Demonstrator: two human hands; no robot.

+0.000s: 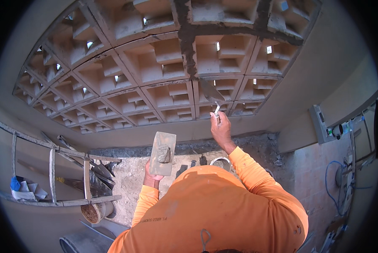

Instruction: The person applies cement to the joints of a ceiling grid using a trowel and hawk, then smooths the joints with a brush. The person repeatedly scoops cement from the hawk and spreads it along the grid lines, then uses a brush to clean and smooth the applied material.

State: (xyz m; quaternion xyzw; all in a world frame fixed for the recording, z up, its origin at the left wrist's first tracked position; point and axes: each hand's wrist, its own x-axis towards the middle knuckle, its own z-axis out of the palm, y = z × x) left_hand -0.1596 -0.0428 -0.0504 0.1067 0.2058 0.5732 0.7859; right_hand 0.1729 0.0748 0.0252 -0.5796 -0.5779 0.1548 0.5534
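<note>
My right hand point(221, 127) is closed round the handle of a pointing trowel point(212, 92), its blade raised against a joint between the breeze blocks point(168, 95) of the wall ahead. Dark wet mortar point(189, 46) fills several joints above the blade, while those lower and to the left show as thin dark gaps. My left hand point(152, 173) grips a flat rectangular mortar board point(159, 145) from beneath, with most of the fingers hidden. A lump of grey mortar point(164, 154) sits on the board.
A wooden ladder point(52, 175) stands at the left, with scraps and a blue item on it. Below it are a bucket point(97, 212) and a large drum point(77, 243). Another bucket point(221, 162) is close in front of me. A blue hose point(327, 181) lies at the right.
</note>
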